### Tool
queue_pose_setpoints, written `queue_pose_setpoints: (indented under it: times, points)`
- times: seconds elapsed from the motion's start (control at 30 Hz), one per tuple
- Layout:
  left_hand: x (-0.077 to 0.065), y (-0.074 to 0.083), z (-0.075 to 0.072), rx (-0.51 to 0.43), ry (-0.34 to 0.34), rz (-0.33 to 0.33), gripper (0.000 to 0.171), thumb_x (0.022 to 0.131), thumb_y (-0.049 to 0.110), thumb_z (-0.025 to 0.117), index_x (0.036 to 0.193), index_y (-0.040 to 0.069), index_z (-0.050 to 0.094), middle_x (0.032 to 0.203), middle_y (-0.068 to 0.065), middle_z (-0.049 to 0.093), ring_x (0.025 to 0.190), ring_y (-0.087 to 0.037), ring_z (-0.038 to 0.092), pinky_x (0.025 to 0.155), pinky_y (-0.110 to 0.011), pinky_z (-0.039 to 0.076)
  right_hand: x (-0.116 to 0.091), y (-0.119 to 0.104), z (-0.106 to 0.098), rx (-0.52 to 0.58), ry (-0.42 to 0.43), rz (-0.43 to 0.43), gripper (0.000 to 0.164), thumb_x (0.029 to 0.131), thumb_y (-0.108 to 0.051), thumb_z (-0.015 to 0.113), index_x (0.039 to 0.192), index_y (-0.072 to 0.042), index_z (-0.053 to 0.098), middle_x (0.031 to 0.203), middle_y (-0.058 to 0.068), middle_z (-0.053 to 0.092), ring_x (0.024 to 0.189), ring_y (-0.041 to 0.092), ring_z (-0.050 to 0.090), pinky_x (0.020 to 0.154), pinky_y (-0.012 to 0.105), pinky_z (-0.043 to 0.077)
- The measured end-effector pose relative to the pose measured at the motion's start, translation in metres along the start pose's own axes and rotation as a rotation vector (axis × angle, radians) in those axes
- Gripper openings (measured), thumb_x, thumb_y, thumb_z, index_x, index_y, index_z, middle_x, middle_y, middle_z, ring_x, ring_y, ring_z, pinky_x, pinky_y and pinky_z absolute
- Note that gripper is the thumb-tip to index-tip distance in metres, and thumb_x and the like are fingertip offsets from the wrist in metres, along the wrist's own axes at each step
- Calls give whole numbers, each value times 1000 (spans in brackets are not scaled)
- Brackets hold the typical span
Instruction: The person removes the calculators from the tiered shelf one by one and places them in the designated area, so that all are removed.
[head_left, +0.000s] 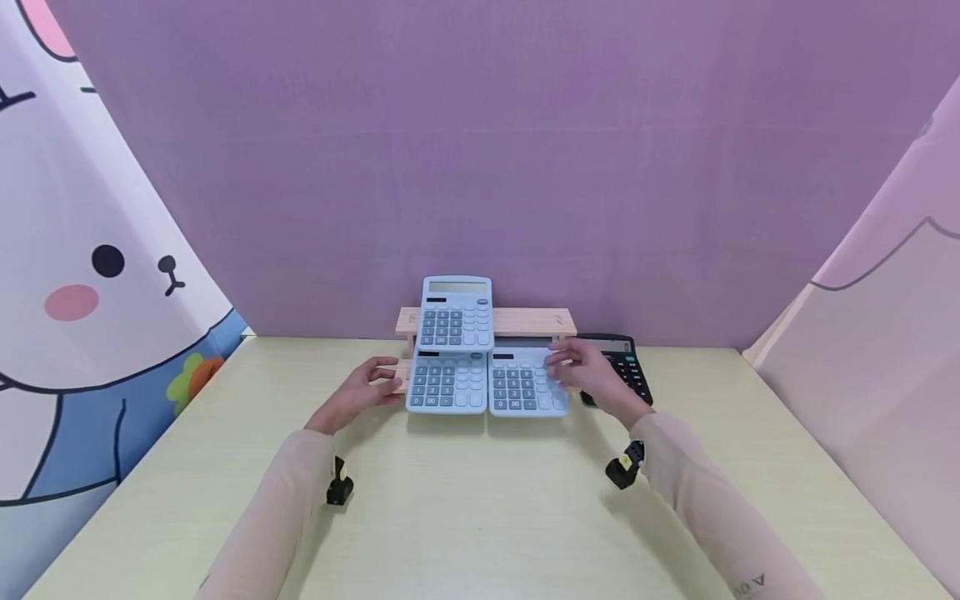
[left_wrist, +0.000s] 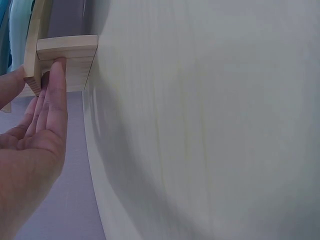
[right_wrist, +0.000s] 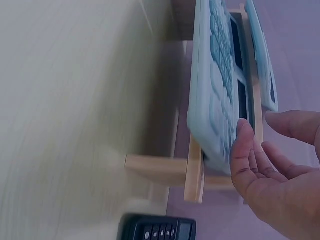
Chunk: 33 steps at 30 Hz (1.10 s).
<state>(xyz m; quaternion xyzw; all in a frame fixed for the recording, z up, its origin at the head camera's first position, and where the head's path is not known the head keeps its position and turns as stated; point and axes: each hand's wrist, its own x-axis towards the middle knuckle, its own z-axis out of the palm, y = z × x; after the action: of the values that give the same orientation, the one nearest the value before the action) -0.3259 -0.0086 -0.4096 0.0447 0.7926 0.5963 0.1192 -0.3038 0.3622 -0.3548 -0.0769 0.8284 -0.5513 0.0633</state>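
Observation:
A two-tier wooden rack (head_left: 534,322) stands at the back of the table. One light-blue calculator (head_left: 477,321) leans on its upper tier. Two more, a left calculator (head_left: 471,396) and a right calculator (head_left: 555,403), sit side by side on the lower tier. My left hand (head_left: 358,395) grips the rack's left end; in the left wrist view its thumb and fingers lie on either side of a wooden board (left_wrist: 33,55). My right hand (head_left: 592,375), fingers loosely bent, is at the upper right of the right calculator. Whether its fingertips touch that calculator I cannot tell.
A black calculator (head_left: 637,375) lies on the table just right of the rack, partly behind my right hand. The pale wood-grain table (head_left: 480,517) extends in front. Behind it hangs a purple backdrop (head_left: 480,167), with printed cloth (head_left: 135,350) on the left.

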Motion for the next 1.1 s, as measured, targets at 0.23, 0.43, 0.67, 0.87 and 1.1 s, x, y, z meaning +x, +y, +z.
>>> queue_pose_setpoints:
  times: [0.23, 0.43, 0.67, 0.87, 1.1]
  points:
    - [0, 1, 0, 3, -2, -3, 52, 92, 9, 53, 138, 6, 29, 129, -22, 41, 101, -22, 58, 93, -37, 51, 7, -6, 16, 42, -6, 2, 44, 86, 0, 57, 128, 0, 42, 120, 21, 55, 96, 22, 59, 80, 33, 56]
    - [1, 0, 0, 2, -1, 2, 52, 91, 8, 53, 137, 5, 29, 128, -22, 42, 98, -21, 58, 92, -36, 51, 14, -10, 28, 90, -3, -13, 45, 86, 1, 56, 128, 1, 43, 118, 22, 56, 94, 20, 61, 83, 33, 56]
    - [0, 0, 0, -6, -3, 9, 52, 91, 7, 53, 138, 4, 28, 128, -23, 41, 98, -20, 58, 92, -37, 51, 25, -15, 43, 186, 9, -39, 45, 85, 4, 56, 128, 4, 43, 117, 24, 54, 88, 18, 63, 82, 34, 56]
    - [1, 1, 0, 0, -3, 1, 53, 91, 7, 53, 138, 4, 28, 128, -23, 42, 97, -19, 58, 92, -36, 51, 31, -18, 56, 234, 31, -56, 45, 84, 4, 58, 127, 4, 44, 116, 24, 56, 85, 14, 63, 80, 33, 57]
    - [3, 0, -1, 1, 2, -17, 52, 91, 9, 53, 137, 7, 29, 129, -21, 42, 98, -20, 58, 91, -34, 52, 37, -20, 70, 313, 52, -92, 43, 85, 5, 57, 125, 6, 43, 114, 24, 55, 84, 13, 61, 79, 29, 56]
